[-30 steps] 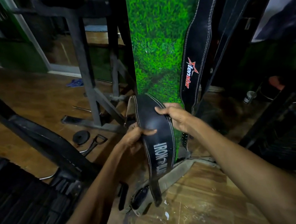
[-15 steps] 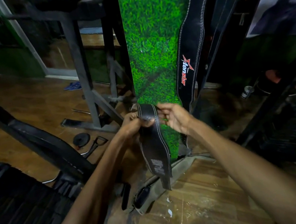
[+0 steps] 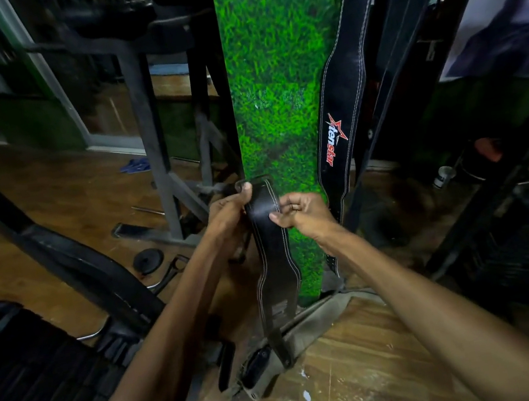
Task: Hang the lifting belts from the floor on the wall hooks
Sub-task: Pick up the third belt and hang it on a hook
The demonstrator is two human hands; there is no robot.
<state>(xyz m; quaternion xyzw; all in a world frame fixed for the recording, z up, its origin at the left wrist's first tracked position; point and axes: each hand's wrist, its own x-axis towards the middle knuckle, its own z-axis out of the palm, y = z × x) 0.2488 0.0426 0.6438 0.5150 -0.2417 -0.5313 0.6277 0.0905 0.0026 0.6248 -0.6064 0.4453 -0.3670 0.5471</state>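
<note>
Hands share the black belt before the grass-print panel: left hand grips its top, right hand pinches its edge; raise it buckle-first toward an unseen hook, keeping the tail off the floor.

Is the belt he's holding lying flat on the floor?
No, both hands, left hand and right hand, hold the black belt up, hanging.

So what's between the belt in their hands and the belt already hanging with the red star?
In the head view, only the green grass-print panel shows between the held belt and the hanging belt.
</note>
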